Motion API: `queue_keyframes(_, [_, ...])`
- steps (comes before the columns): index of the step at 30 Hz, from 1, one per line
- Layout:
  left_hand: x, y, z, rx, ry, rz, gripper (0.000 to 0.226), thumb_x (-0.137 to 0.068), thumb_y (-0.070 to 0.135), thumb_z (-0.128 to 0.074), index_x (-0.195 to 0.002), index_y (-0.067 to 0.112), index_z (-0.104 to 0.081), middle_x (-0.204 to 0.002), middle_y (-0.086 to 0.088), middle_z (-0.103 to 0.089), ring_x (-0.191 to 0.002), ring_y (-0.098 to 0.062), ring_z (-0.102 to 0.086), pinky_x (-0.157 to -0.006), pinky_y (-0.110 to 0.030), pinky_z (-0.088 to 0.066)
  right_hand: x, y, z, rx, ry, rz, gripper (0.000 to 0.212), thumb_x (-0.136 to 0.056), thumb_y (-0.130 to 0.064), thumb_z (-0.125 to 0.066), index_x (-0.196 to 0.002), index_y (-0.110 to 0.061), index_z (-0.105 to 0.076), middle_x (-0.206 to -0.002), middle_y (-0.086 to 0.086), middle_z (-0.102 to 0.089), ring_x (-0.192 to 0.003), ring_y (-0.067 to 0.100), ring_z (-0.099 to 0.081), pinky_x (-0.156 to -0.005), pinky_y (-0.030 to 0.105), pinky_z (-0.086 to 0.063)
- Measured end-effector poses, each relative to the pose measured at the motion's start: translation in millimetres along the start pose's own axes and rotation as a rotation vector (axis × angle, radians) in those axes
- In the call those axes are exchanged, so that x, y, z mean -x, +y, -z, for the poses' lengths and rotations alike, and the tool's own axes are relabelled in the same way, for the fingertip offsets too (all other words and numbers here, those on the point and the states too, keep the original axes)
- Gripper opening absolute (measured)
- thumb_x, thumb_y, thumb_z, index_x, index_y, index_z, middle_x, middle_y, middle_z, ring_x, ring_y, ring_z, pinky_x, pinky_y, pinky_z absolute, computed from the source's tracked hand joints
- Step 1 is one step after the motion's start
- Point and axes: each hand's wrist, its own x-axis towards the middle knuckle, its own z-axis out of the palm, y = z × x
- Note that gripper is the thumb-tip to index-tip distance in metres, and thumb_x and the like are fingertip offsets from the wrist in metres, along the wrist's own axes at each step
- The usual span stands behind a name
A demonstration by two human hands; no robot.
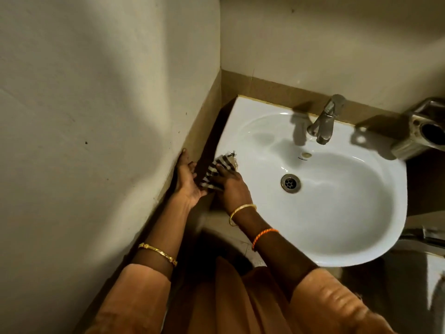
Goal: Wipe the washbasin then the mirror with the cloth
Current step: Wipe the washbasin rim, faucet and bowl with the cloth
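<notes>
A white washbasin (337, 213) hangs in the corner, with a steel drain (290, 183) in its bowl. A black-and-white striped cloth (218, 172) lies over the basin's left rim. My right hand (232, 189) presses flat on the cloth with its fingers spread over it. My left hand (187, 182) is beside the rim, palm turned inward, fingers apart, touching the wall and the cloth's left edge. The mirror is out of view.
A steel tap (325, 121) stands at the back of the basin. A metal holder (423, 131) is fixed to the wall on the right. The left wall (96, 116) runs close to the basin, leaving a narrow dark gap.
</notes>
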Motion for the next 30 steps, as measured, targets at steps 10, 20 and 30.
queue_keyframes(10, [-0.8,-20.6,5.7,-0.355,0.028,-0.063,0.068,-0.094,0.060,-0.020,-0.140,0.016,-0.043,-0.146,-0.006,-0.043,-0.136,-0.027,-0.036,-0.113,-0.046,-0.016,-6.9,-12.0,11.8,-0.028,0.034,-0.184,0.043,-0.089,-0.014,-0.058,-0.131,-0.023,-0.055,-0.151,0.007,-0.035,-0.129,0.032,-0.046,-0.103,0.037,-0.042])
queue_keyframes(20, [-2.7,-24.2,8.3,-0.313,-0.085,-0.030,0.049,-0.098,0.044,-0.032,-0.130,0.013,-0.052,-0.118,-0.004,-0.059,-0.098,-0.018,-0.056,-0.095,-0.040,-0.041,31.3,-21.4,20.8,-0.195,0.023,-0.234,0.033,-0.079,-0.031,-0.072,-0.109,-0.016,-0.071,-0.134,0.009,-0.057,-0.118,0.024,-0.057,-0.099,0.030,-0.044])
queue_keyframes(30, [10.9,-53.9,7.5,-0.224,-0.038,-0.045,0.034,-0.095,0.031,-0.047,-0.125,0.015,-0.053,-0.115,-0.005,-0.059,-0.114,-0.024,-0.054,-0.090,-0.039,-0.043,96.4,-9.5,15.1,-0.121,0.203,-0.203,0.022,-0.081,-0.015,-0.065,-0.103,-0.014,-0.066,-0.101,0.009,-0.072,-0.092,0.032,-0.066,-0.074,0.037,-0.053])
